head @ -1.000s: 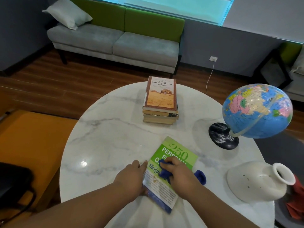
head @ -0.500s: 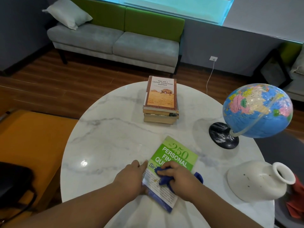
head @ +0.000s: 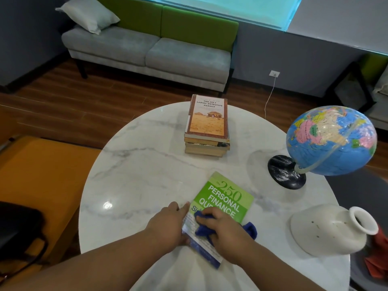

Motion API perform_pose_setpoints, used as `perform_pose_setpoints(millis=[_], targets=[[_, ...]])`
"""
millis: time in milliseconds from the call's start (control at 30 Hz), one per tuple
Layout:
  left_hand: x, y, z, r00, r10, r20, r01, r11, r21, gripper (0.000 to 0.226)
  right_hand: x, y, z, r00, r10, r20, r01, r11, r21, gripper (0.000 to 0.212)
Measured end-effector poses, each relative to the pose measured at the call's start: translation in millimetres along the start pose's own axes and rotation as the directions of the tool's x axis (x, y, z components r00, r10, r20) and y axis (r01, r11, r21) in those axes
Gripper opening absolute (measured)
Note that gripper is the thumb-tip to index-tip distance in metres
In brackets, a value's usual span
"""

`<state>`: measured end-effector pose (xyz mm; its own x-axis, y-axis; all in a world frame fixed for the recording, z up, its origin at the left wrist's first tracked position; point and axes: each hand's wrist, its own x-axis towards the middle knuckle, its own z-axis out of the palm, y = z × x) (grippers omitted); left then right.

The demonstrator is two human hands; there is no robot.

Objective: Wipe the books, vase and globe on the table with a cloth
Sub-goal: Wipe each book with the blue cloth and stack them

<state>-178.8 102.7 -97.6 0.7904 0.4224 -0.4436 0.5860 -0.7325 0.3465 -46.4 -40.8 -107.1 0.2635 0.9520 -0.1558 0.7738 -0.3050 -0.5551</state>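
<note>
A green and white book (head: 225, 198) lies flat near the front of the round marble table (head: 136, 175). My right hand (head: 222, 229) grips a blue cloth (head: 249, 228) and presses it onto the book's lower half. My left hand (head: 168, 223) rests against the book's left edge, with its fingers straight. A stack of several books (head: 206, 124) stands at the far middle of the table. The globe (head: 331, 139) on its black base stands at the right. The white vase (head: 331, 229) lies on its side at the front right.
A grey and green sofa (head: 147, 47) with a pillow stands beyond the table. An orange seat (head: 42, 175) with a black bag (head: 14, 225) sits to the left. Something red (head: 378, 259) lies past the table's right edge.
My right hand has drawn the blue cloth down the book's cover toward me, uncovering more of the green title. My left hand has stayed at the book's edge.
</note>
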Motion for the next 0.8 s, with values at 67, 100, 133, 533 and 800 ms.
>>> perform_pose_setpoints(millis=[67,100,133,533,800], targets=[[0,0,1,1.0,-0.003,0.002,0.003,1.0,-0.004,0.099,-3,0,-3,0.994,-0.039,0.097,0.039,0.999,0.0,0.044],[1,-1,1,1.0,-0.003,0.002,0.003,1.0,-0.008,0.099,-2,4,-7,0.995,-0.022,0.096,0.024,1.0,-0.01,0.044],[1,-2,0,1.0,0.0,0.002,0.0,1.0,-0.011,0.098,0,8,-11,0.998,0.013,0.06,-0.013,1.0,0.005,0.042],[1,-27,2,0.995,0.06,-0.085,-0.073,0.983,-0.17,0.056,8,7,-8,0.993,0.11,-0.04,-0.108,0.993,0.058,0.046],[1,-28,5,0.988,0.081,-0.129,-0.107,0.972,-0.208,0.047,7,5,-5,0.988,-0.041,0.15,0.042,0.999,-0.003,0.051]])
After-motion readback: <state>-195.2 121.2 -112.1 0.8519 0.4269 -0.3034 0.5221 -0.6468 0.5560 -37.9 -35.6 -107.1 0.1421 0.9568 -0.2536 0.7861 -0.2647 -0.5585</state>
